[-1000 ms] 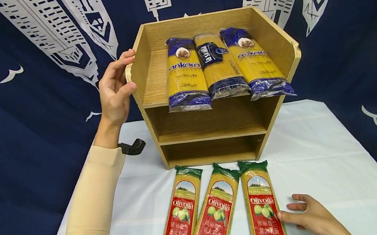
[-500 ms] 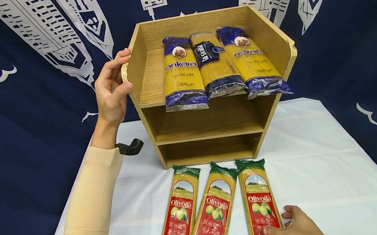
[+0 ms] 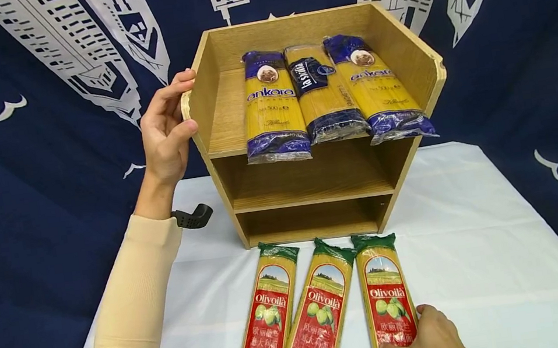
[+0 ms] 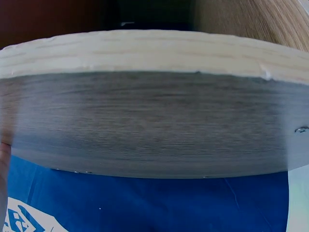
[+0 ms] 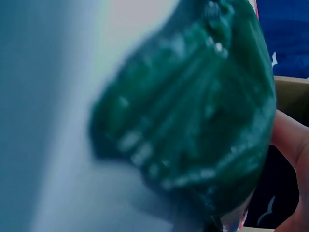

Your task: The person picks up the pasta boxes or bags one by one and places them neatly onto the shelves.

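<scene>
In the head view my left hand (image 3: 167, 127) grips the front edge of the left side panel of a small wooden shelf (image 3: 314, 201). The panel (image 4: 154, 121) fills much of the left wrist view. My right hand (image 3: 430, 339) holds the rightmost Olivoilà spaghetti pack (image 3: 388, 301) near its lower part, thumb over the front and fingers at the right side. Close up in the right wrist view is a crumpled green end (image 5: 193, 116) of that pack. Two more Olivoilà packs, a left one (image 3: 269, 322) and a middle one (image 3: 321, 315), lie beside it.
On the shelf's top tier lie two blue-and-yellow Ankara packs, left (image 3: 272, 107) and right (image 3: 379, 87), with a La Sicilia spaghetti pack (image 3: 323, 91) between them. A white cloth (image 3: 484, 241) covers the table. Behind hangs a dark blue printed curtain (image 3: 43, 152).
My right hand has moved leftward and down from beside the rightmost Olivoilà pack and taken hold of it. The left hand keeps its grip on the shelf. The head view has shifted slightly.
</scene>
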Motion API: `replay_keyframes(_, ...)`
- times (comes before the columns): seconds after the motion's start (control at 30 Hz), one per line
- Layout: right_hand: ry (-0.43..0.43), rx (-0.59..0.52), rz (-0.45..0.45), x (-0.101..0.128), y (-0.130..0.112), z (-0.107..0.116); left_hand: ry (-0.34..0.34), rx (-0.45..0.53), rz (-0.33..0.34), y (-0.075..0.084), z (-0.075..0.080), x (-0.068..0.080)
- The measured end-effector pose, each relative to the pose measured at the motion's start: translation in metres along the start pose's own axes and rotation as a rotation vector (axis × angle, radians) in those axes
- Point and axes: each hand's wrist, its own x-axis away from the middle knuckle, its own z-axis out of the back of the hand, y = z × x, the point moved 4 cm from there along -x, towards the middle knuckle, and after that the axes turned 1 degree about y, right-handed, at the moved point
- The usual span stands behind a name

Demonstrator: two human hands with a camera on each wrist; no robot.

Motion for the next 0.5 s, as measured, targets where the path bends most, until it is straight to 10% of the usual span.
replay_keyframes(0.5, -0.01, 0.013, -0.026, 0.007, -0.0033, 0.0021, 0.011, -0.002, 0.008, 0.001, -0.0017, -0.0006)
